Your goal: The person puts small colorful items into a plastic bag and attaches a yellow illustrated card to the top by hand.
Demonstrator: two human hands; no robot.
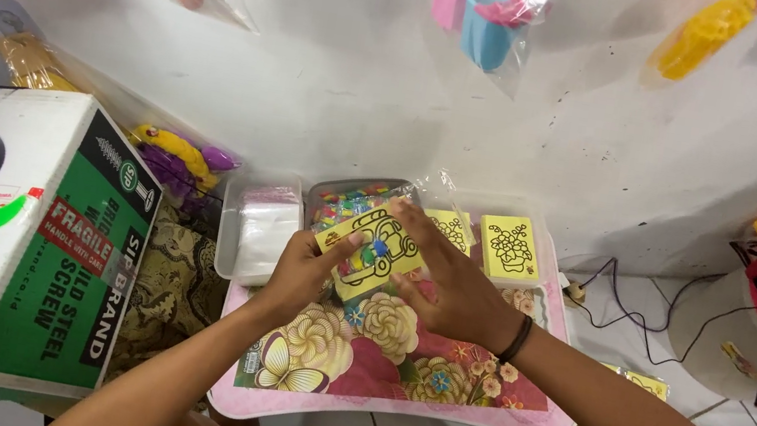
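One camera is sitting on the person's head and looking down and forward. It is staying close to the small flowery tabletop (391,387) in the middle. It is facing the white wall (338,85) at 12 o'clock. A big box (20,237) is showing at 9 o'clock.

Three yellow picture cards (369,250), two hands (309,268), one cardboard box (12,226), one floral tray (376,355), five hanging toy bags (492,8)
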